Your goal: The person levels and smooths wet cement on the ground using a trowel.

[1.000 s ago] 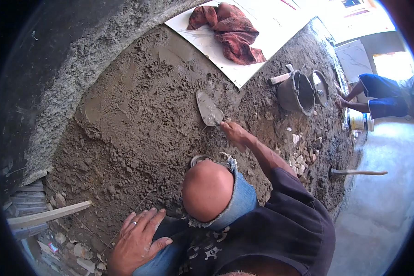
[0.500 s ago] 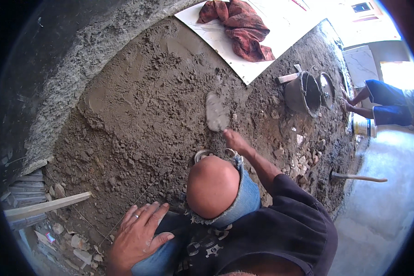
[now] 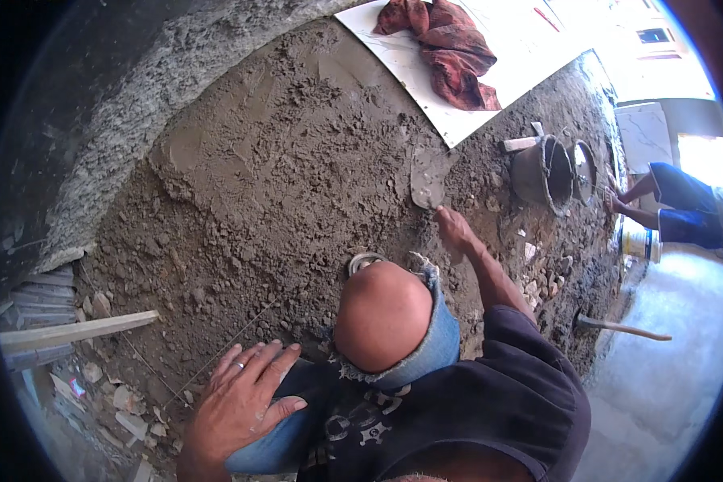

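Observation:
My right hand [image 3: 456, 230] is closed round the handle of a trowel [image 3: 430, 175]. Its mortar-coated blade lies on or just above the rough grey-brown mortar bed [image 3: 289, 169], close to the corner of a white marbled tile [image 3: 394, 64]; whether it touches cannot be told. Fingers stretched out, my left hand [image 3: 245, 398] rests on my left leg in blue denim, with a ring on one finger and nothing held. Beside my bare right knee, a round metal-looking rim [image 3: 364, 261] shows partly in the mortar; the knee hides the rest of it.
A dark red cloth [image 3: 458, 56] lies on the tile. To the right are a mortar-smeared bucket [image 3: 536, 173], a hammer [image 3: 522, 144], stone rubble and a wooden-handled tool [image 3: 622, 328]. A wooden strip [image 3: 80, 331] juts in at left. Another person's legs [image 3: 683, 205] are at far right.
My right hand has carried the trowel to the right, closer to the tile's corner. My left hand stays on my leg. The view has shifted slightly.

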The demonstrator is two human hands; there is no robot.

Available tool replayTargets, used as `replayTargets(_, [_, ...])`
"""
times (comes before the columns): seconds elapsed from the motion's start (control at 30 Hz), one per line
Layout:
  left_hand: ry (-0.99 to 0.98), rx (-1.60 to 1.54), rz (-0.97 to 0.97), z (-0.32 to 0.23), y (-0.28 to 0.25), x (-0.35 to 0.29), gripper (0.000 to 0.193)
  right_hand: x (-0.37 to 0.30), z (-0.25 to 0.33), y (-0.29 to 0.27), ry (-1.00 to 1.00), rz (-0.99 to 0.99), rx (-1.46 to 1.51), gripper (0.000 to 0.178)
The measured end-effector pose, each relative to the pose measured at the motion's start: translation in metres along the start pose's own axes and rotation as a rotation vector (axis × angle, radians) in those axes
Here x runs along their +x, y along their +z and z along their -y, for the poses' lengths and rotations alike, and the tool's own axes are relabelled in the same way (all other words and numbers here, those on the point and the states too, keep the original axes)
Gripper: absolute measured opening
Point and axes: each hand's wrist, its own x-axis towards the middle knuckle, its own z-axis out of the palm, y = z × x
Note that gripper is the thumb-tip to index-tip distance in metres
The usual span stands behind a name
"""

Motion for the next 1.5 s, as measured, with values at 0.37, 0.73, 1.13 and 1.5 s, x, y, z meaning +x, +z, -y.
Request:
replayTargets(0.37, [0.067, 0.038, -0.009, 0.0, 0.006, -0.003, 0.068, -0.021, 0.085, 0.098, -0.424, 0.567, -0.591, 0.047])
replayTargets(0.73, [0.067, 0.011, -0.014, -0.002, 0.0, -0.011, 0.068, -0.027, -0.045, -0.067, -0.102, -0.114, -0.604, 0.049])
replayTargets(1.13, [0.02, 0.01, 0.031, -0.001, 0.0, 0.008, 0.07, 0.011, 0.108, 0.076, 0.253, -0.126, 1.178, 0.038])
replayTargets(1.5, [-0.082, -0.037, 0.06, 0.003, -0.001, -0.001, 0.075, 0.105, 0.213, 0.131, 0.187, -0.142, 1.352, 0.037])
